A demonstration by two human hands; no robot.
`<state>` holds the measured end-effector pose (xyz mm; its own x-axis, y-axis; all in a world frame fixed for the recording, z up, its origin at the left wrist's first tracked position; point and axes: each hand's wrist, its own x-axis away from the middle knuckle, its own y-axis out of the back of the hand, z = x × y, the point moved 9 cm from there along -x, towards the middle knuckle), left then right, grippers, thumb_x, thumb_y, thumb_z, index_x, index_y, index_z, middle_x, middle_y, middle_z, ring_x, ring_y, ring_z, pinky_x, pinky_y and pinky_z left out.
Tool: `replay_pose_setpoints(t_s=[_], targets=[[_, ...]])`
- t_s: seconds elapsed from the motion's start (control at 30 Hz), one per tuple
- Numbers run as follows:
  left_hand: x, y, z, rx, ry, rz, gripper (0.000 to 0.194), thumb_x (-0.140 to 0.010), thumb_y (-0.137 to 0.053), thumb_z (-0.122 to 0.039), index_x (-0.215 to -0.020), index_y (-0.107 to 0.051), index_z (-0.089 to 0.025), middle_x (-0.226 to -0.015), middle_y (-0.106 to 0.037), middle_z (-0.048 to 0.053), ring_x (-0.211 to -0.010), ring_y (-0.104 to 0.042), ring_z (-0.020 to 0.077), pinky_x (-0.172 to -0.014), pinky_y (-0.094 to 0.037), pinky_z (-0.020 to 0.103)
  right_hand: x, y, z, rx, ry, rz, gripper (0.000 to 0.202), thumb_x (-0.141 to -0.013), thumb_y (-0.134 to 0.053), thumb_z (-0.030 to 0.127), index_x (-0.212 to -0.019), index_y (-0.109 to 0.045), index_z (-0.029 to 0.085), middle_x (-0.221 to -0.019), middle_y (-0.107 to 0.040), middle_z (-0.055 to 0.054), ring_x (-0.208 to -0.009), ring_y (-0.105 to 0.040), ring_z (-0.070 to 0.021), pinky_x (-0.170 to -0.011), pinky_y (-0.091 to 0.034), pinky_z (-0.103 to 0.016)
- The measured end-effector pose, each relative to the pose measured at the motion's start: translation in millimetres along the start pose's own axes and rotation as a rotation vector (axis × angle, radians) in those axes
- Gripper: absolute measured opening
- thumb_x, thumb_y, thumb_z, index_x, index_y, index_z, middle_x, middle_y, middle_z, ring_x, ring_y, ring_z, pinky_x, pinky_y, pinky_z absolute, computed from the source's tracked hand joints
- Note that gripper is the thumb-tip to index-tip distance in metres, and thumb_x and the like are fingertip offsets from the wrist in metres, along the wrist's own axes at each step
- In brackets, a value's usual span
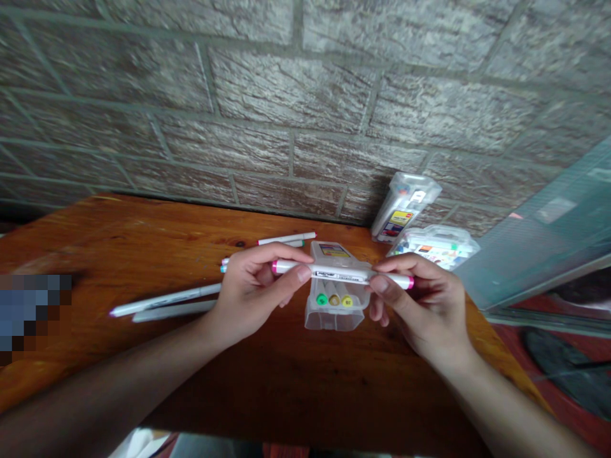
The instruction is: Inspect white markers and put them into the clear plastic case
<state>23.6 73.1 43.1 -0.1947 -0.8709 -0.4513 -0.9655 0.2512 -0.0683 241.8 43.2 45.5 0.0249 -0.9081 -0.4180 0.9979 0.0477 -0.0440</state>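
A white marker [341,275] with pink ends is held level between my two hands. My left hand [262,280] pinches it near its left end, thumb in front and fingers behind. Near the other end, my right hand [422,299] grips it between thumb and fingers. Behind and below the marker lies an open clear plastic case [334,318], with green, brown and yellow round marker ends showing in it. Its middle is partly hidden by the marker and my fingers.
Loose white markers [167,298] lie at the left on the wooden table [143,242], and more [286,238] lie behind my left hand. A tall clear case [405,207] and a wider marker case [436,247] stand by the brick wall [296,102]. Glass panels rise at the right.
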Motion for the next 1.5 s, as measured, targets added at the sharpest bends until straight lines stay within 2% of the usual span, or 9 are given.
replay_pose_setpoints(t_s=[0.17,0.47,0.63,0.83,1.1,1.3,1.5], targets=[[0.7,0.4,0.9,-0.012,0.021,0.002,0.020,-0.091,-0.083,-0.035,-0.094,-0.080,-0.016,-0.053,-0.062,-0.003,-0.041,-0.052,0.0086,-0.040,-0.040,0.019,-1.3,-1.2,2.1,0.005,-0.010,-0.002,0.011,-0.091,-0.086,0.026,-0.095,-0.078,0.021,-0.055,-0.073,0.001,-0.038,-0.063,-0.0122,-0.036,-0.048,-0.019],[1.6,0.4,2.4,0.018,0.000,0.020,0.017,-0.093,-0.081,-0.033,-0.096,-0.080,-0.016,-0.055,-0.061,-0.003,-0.043,-0.053,0.0089,-0.041,-0.040,0.019,-0.1,-0.9,3.7,-0.020,0.004,0.020,0.008,-0.094,-0.082,0.029,-0.099,-0.079,0.023,-0.057,-0.074,0.000,-0.041,-0.064,-0.0118,-0.039,-0.050,-0.018],[0.9,1.2,2.4,0.023,0.008,0.013,0.019,-0.092,-0.082,-0.034,-0.095,-0.079,-0.016,-0.054,-0.059,-0.003,-0.043,-0.052,0.0091,-0.041,-0.040,0.019,0.1,0.2,2.9,0.042,0.013,0.009,0.012,-0.090,-0.085,0.026,-0.099,-0.078,0.022,-0.057,-0.073,0.001,-0.037,-0.063,-0.0129,-0.036,-0.049,-0.020],[0.4,-0.3,0.4,0.038,0.004,0.017,0.013,-0.090,-0.082,-0.030,-0.094,-0.080,-0.017,-0.055,-0.060,-0.004,-0.043,-0.052,0.0088,-0.041,-0.039,0.019,1.5,0.2,2.3,0.077,0.037,-0.004,0.015,-0.088,-0.088,0.024,-0.097,-0.077,0.022,-0.054,-0.072,0.002,-0.035,-0.061,-0.0121,-0.034,-0.047,-0.019],[0.5,0.6,0.9,0.029,0.016,0.015,0.015,-0.091,-0.082,-0.031,-0.094,-0.080,-0.017,-0.054,-0.060,-0.004,-0.042,-0.051,0.0088,-0.041,-0.039,0.019,2.2,1.3,1.9,0.055,0.045,0.016,0.013,-0.092,-0.084,0.028,-0.103,-0.078,0.023,-0.057,-0.073,0.001,-0.037,-0.062,-0.0119,-0.036,-0.048,-0.019],[0.9,2.2,3.5,0.041,0.020,0.007,0.018,-0.092,-0.082,-0.034,-0.096,-0.081,-0.016,-0.055,-0.063,-0.002,-0.042,-0.052,0.0083,-0.040,-0.039,0.018,2.7,2.1,2.8,0.070,0.050,-0.002,0.013,-0.092,-0.084,0.029,-0.102,-0.079,0.022,-0.057,-0.073,0.001,-0.036,-0.062,-0.0126,-0.035,-0.048,-0.020],[1.1,4.0,7.0,0.040,0.029,0.002,0.021,-0.090,-0.083,-0.037,-0.097,-0.082,-0.017,-0.067,-0.072,0.002,-0.044,-0.055,0.0085,-0.040,-0.040,0.019,2.0,1.5,4.4,0.101,0.054,-0.018,0.019,-0.085,-0.090,0.024,-0.099,-0.077,0.022,-0.057,-0.072,0.002,-0.036,-0.061,-0.0131,-0.034,-0.048,-0.022]])
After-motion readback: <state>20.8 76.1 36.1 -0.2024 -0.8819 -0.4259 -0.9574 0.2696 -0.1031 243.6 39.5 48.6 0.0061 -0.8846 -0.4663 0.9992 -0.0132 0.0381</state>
